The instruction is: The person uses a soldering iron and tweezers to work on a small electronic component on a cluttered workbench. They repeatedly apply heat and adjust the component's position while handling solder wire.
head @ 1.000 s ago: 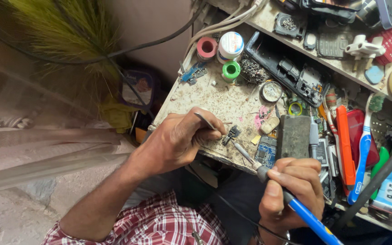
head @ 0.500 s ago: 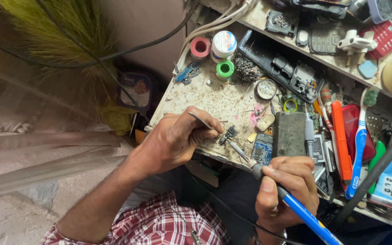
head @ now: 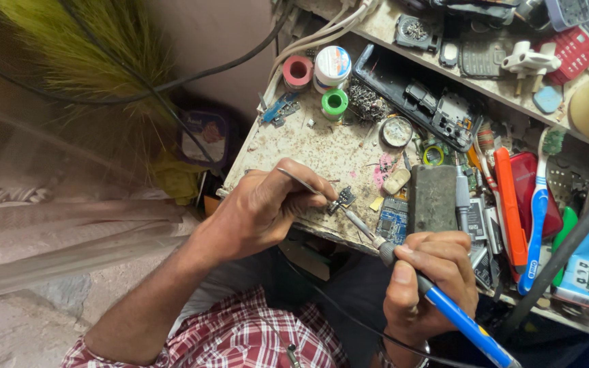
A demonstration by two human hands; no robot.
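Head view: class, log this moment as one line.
left hand: tweezers on small part | right hand: soldering iron, tip at part | surface: workbench

Bare benchtop (head: 322,146) left; parts clutter (head: 472,197) blocks right.

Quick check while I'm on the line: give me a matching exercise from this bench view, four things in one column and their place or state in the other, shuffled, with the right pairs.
Things:
1. soldering iron
2. tweezers
3. green roll
4. toothbrush

Places or states:
A. lies among the clutter on the right side of the bench
B. held in the right hand, tip at the small component
C. stands at the back of the bench, beside a pink roll
D. held in the left hand, pinching the small component

Pairs: 1-B, 2-D, 3-C, 4-A
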